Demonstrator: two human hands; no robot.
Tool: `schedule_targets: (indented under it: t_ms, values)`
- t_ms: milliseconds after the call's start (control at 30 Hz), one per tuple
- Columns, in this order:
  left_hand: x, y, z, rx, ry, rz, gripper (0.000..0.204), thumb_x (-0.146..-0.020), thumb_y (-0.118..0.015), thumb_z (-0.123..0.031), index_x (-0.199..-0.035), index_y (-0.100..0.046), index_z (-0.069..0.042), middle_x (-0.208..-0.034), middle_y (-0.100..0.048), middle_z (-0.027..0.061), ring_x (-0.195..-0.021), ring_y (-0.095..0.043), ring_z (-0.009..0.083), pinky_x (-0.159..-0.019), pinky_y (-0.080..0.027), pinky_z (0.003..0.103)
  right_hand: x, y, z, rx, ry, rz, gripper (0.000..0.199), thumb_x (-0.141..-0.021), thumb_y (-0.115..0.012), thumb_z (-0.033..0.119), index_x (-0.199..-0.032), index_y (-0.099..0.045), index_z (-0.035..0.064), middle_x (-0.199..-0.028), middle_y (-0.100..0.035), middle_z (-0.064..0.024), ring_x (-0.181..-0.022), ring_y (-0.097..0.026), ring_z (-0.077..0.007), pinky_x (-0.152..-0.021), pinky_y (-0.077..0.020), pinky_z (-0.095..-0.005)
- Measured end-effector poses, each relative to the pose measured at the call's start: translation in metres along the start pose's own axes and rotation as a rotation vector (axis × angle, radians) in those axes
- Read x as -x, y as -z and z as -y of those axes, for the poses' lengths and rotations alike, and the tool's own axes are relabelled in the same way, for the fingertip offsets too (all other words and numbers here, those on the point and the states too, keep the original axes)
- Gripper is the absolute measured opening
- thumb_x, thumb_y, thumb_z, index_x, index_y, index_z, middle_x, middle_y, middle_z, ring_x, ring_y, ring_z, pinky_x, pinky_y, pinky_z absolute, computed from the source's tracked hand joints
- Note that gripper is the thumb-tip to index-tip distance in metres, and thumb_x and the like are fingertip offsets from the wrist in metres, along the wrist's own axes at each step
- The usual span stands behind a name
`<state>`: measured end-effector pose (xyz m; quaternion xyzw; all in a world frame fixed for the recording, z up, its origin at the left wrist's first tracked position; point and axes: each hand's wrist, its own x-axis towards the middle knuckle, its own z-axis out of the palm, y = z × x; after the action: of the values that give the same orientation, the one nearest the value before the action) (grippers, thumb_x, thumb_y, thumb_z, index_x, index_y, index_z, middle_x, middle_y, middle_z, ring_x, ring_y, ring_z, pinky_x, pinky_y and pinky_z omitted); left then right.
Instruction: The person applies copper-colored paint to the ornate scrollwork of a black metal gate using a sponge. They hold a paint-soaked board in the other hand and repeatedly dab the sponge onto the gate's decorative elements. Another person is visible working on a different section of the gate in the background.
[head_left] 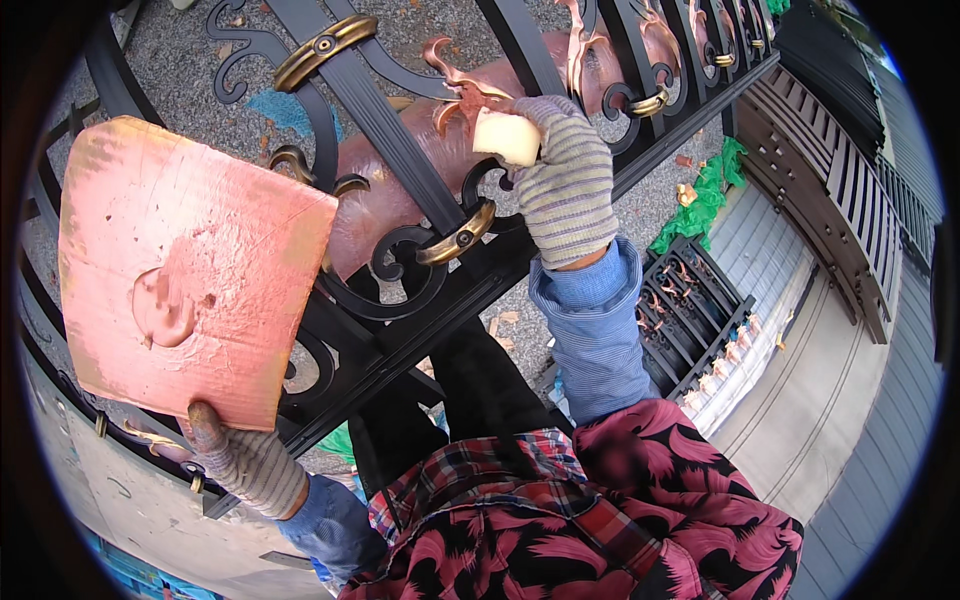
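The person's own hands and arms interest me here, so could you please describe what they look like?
The left hand and right hand wear similar knitted gloves with pale and grey stripes. The left sleeve and right sleeve are both blue; the right one shows fine stripes and ends in a loose cuff at the wrist.

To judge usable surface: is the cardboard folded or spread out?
Spread out: gripped by the left hand, the cardboard shows one broad pink-coated face without folds.
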<state>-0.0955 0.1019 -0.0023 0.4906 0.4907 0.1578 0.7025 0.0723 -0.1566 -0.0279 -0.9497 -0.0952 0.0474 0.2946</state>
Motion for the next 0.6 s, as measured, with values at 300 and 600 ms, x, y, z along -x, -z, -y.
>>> schedule_targets:
  t_ms: [300,600]
  values:
    - [0.008,-0.019,-0.004,-0.063,-0.147,-0.123,0.071,-0.070,-0.067,-0.025,-0.126,-0.029,-0.004,-0.123,-0.038,0.0114,-0.108,-0.042,0.0269,-0.086,-0.038,0.041,0.002,0.003,0.000,-0.104,-0.062,-0.137,0.038,-0.063,-0.071,0.006,-0.097,-0.054,0.0026,-0.090,-0.059,-0.0092,-0.081,-0.058,-0.0197,-0.072,-0.0476,-0.0277]
    - [0.009,-0.011,-0.006,-0.008,-0.113,-0.037,0.063,-0.074,-0.064,-0.021,-0.124,-0.031,-0.002,-0.121,-0.041,0.0123,-0.107,-0.042,0.0245,-0.088,-0.039,0.039,-0.010,-0.031,-0.003,0.222,0.049,-0.081,0.033,-0.061,-0.067,0.005,-0.092,-0.057,0.0048,-0.084,-0.058,-0.0132,-0.075,-0.057,-0.0288,-0.069,-0.0474,-0.0319]
